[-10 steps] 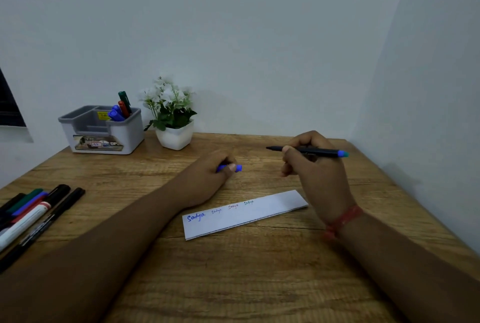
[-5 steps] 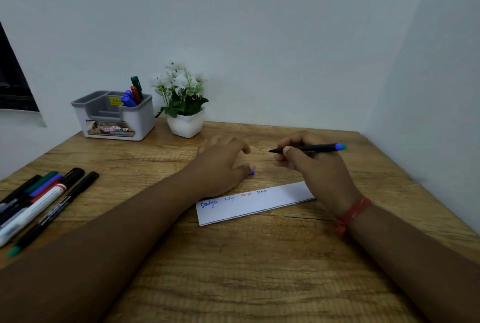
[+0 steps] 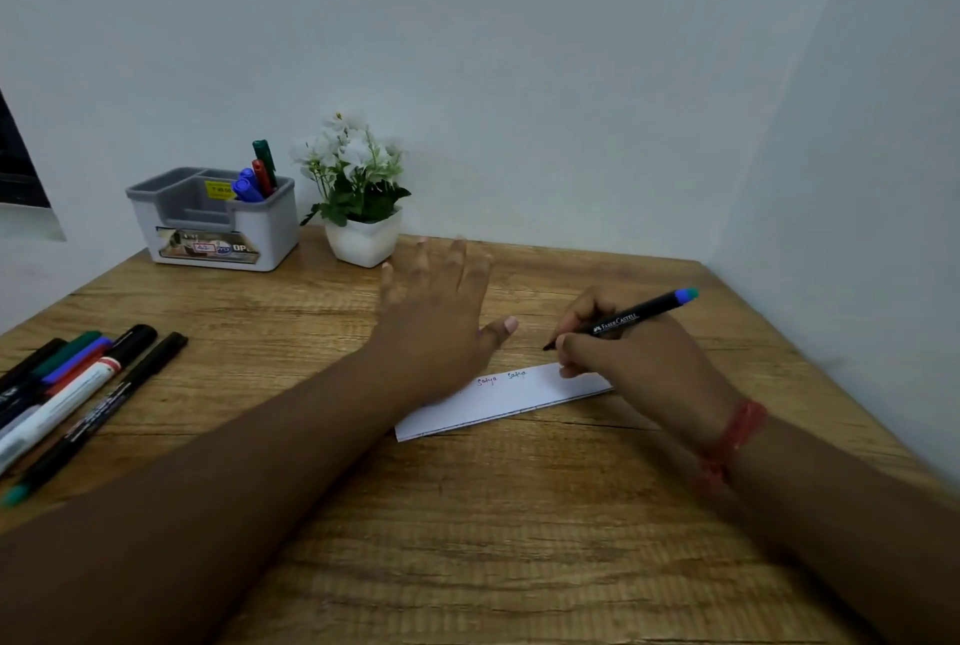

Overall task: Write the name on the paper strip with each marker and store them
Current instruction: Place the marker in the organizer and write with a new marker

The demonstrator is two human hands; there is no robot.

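Note:
A white paper strip [image 3: 524, 403] lies on the wooden table [image 3: 467, 514], with small names written along it. My right hand [image 3: 628, 358] grips a black uncapped marker with a blue end [image 3: 631, 317]; its tip hovers just beyond the strip's far edge, near the last written name. My left hand [image 3: 441, 327] is spread flat with fingers apart over the strip's left part, hiding the first names. The marker's cap is not visible. Several more markers [image 3: 78, 384] lie at the table's left edge.
A grey desk organiser [image 3: 171, 223] stands at the back left with three markers [image 3: 257, 177] upright in its right compartment. Next to it stands a white pot of white flowers [image 3: 363, 239]. Walls close off the back and right sides.
My left hand has opened and spread its fingers over the strip; the blue cap it pinched is out of sight. My right hand has tilted the marker tip down toward the strip.

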